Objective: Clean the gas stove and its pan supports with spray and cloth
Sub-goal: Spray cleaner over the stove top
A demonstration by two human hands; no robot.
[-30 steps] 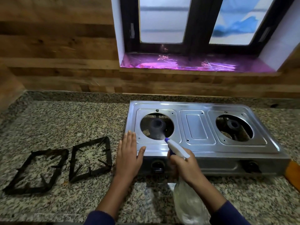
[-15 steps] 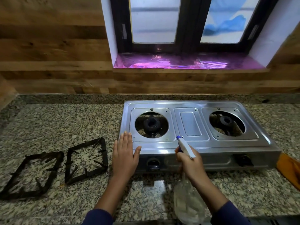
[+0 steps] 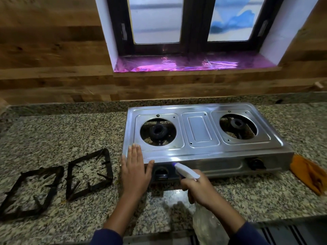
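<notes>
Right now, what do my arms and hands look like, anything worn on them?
Your left hand and right hand are bare: no gloves, rings or watch visible. The left sleeve and right sleeve are dark navy, plain, ending partway up the forearms.

The stove stands on the desk, with its front left corner under the left fingers. Left of them the near support lies on the desk, and the far support beyond it. The right fingers hold the bottle before the stove. Well right of them, the cloth lies beside the stove.
</notes>
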